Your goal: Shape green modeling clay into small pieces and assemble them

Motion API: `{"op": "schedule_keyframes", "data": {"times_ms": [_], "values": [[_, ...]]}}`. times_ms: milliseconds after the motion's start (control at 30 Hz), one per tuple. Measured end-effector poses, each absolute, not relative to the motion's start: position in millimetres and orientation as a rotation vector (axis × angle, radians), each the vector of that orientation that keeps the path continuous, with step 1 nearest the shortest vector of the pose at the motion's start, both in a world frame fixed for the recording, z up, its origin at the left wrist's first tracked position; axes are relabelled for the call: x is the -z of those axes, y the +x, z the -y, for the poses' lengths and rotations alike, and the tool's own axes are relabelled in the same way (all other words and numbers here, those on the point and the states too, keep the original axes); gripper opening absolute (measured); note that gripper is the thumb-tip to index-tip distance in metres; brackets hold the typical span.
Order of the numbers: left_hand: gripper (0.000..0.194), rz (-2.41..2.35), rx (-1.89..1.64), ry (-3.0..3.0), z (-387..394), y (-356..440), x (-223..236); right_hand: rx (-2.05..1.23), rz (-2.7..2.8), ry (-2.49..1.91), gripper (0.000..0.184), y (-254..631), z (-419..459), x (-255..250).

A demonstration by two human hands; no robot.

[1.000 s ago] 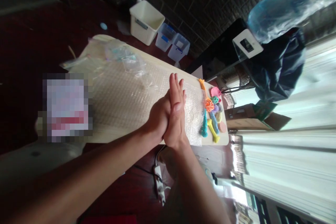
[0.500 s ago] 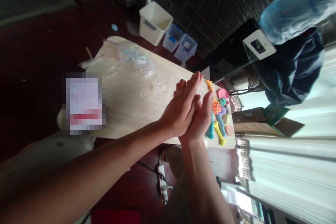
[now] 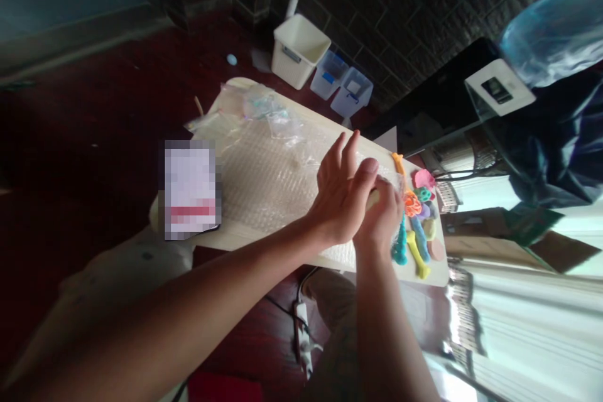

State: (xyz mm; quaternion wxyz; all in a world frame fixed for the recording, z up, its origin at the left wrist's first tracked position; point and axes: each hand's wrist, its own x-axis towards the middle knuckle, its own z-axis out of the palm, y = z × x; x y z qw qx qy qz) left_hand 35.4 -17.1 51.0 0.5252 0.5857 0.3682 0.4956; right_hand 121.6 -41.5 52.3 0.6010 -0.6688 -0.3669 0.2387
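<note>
My left hand (image 3: 343,193) hangs over the table, palm against my right hand, its fingers stretched out and apart. My right hand (image 3: 384,217) has its fingers curled. A small pale cream patch (image 3: 374,200) shows between the two hands; what it belongs to is mostly hidden. Just right of them lie several coloured, clay-like pieces: an orange stick (image 3: 398,164), a teal stick (image 3: 400,245), a yellow bone-shaped piece (image 3: 418,255), a blue stick (image 3: 420,240), an orange lattice ball (image 3: 412,203), a green lattice ball (image 3: 423,195) and a pink piece (image 3: 424,178).
Bubble wrap (image 3: 264,169) covers much of the table (image 3: 207,240), with clear plastic bags (image 3: 287,125) at its far side. A pixelated upright panel (image 3: 191,191) stands left. Beyond are a white bin (image 3: 299,53) and two clear boxes (image 3: 328,75). A power strip (image 3: 303,336) lies below.
My hands were pressed flat together; now the right fingers curl and the left fingers spread, and a pale patch shows between them. The whole view has shifted, so the table appears farther right.
</note>
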Motion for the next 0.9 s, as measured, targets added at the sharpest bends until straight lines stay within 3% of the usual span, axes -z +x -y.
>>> {"op": "schedule_keyframes", "data": {"times_ms": [167,233,333,433,533,633,900], "values": [[0.063,-0.687,-0.84,0.635,6,44,-42,-0.505,1.027,-1.483,0.031,133,36,-55],[0.057,-0.597,-0.835,0.611,6,44,-36,-0.554,1.06,-1.456,0.042,130,34,-57],[0.039,-0.644,-0.974,0.821,10,41,-27,-0.736,1.004,-1.45,0.06,125,32,-58],[0.036,-0.85,-1.067,1.074,9,34,-20,-0.83,1.023,-1.48,0.06,122,35,-57],[0.038,-1.025,-1.076,1.352,6,27,-21,-0.596,1.183,-1.651,0.049,119,40,-60],[0.036,-1.071,-1.074,1.693,3,23,-27,-0.331,1.353,-1.876,0.052,115,45,-66],[0.043,-1.138,-0.952,2.05,3,23,-33,-0.222,1.482,-2.038,0.058,114,44,-63]]}}
